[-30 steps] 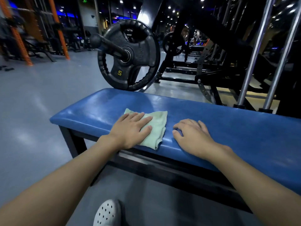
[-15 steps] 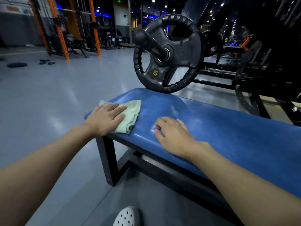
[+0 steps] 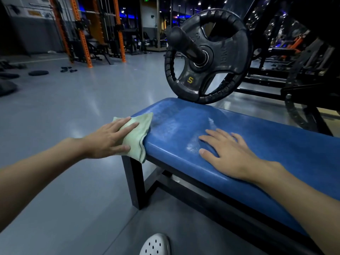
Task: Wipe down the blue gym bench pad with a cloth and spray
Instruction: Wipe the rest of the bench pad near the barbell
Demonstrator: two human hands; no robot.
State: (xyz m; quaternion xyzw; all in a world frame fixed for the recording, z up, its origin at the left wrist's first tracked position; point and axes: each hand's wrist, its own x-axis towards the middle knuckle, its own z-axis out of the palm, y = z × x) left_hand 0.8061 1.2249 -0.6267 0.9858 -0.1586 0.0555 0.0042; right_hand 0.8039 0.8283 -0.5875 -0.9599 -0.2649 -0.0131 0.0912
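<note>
The blue bench pad [image 3: 248,144] runs from the centre to the lower right, on a black frame. A pale green cloth [image 3: 137,137] hangs over the pad's left end, partly off the edge. My left hand [image 3: 108,140] presses flat on the cloth with the fingers spread. My right hand [image 3: 228,153] lies palm down on the bare pad, to the right of the cloth, holding nothing. Pale streaks show on the pad between the hands. No spray bottle is in view.
A black weight plate [image 3: 207,56] on a bar end hangs just beyond the pad's far edge. Black machine frames [image 3: 298,85] stand behind on the right. Orange racks [image 3: 81,32] and loose plates [image 3: 38,73] lie far left on the grey floor. A white perforated shoe [image 3: 156,245] shows below.
My left hand has slid the cloth leftward along the pad to its left end, where it now hangs over the edge. My right hand stays flat on the pad, following slightly left.
</note>
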